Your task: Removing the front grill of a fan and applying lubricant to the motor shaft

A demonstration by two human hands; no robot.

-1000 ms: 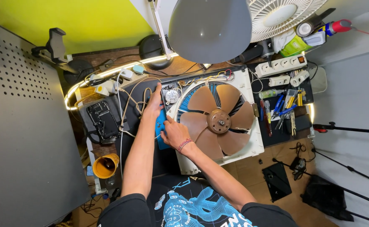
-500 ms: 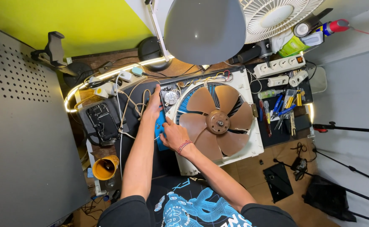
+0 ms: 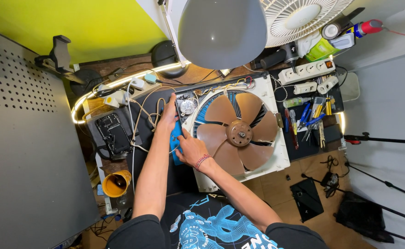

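- As the square white plastic box fan [image 3: 239, 133] lies flat on the dark work mat, its front grille is already off and the five brown blades [image 3: 237, 133] and round brown hub are bared; the frame is otherwise whole, and the blade wheel is still on its shaft.
- Left hand [image 3: 169, 115]: fingers stretched along the fan's left edge, pressing on the upper end of a flat blue plastic part [image 3: 176, 140] beside the control corner; whether the fingers curl round anything cannot be told.
- Right hand [image 3: 189, 148]: fingers half-closed over the lower end of the same blue part, a red-and-dark cord bracelet at the wrist.
- Blue part: it lies between the two hands, touching the fan's left rim, smooth and matt.
- Round silvery dial [image 3: 188, 107]: set in the fan's top-left corner, with thin loose yellow and red wires running along the top edge, so the wiring work looks unfinished.
- Surroundings: a glossy grey lamp shade [image 3: 221, 32] overhead, a white ribbed fan guard [image 3: 299, 18], a white power strip [image 3: 301, 71], screwdrivers with blue and yellow handles [image 3: 310, 117], and an orange roll of tape [image 3: 116, 183].
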